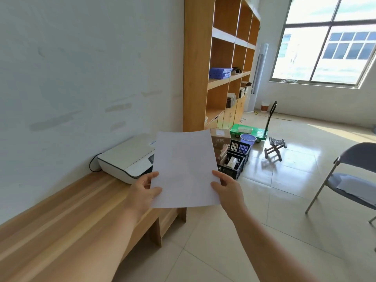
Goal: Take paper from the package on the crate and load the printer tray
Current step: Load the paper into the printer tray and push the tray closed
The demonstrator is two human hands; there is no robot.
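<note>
A white sheaf of paper [184, 169] is held upright in front of me by both hands. My left hand [143, 189] pinches its lower left edge and my right hand [225, 187] pinches its lower right edge. Behind the paper, a white printer [127, 157] sits on the wooden desk [71, 216] against the wall; the paper hides its right end and any tray. Black crates [236, 157] stand on the floor beyond, with brown cardboard packages [220, 136] beside them.
A tall wooden shelf unit [219, 64] rises behind the printer. On the floor farther back are a green trolley [250, 131], a purple basket [248, 139] and a small folding stool [275, 147]. A grey folding chair [350, 180] stands at the right.
</note>
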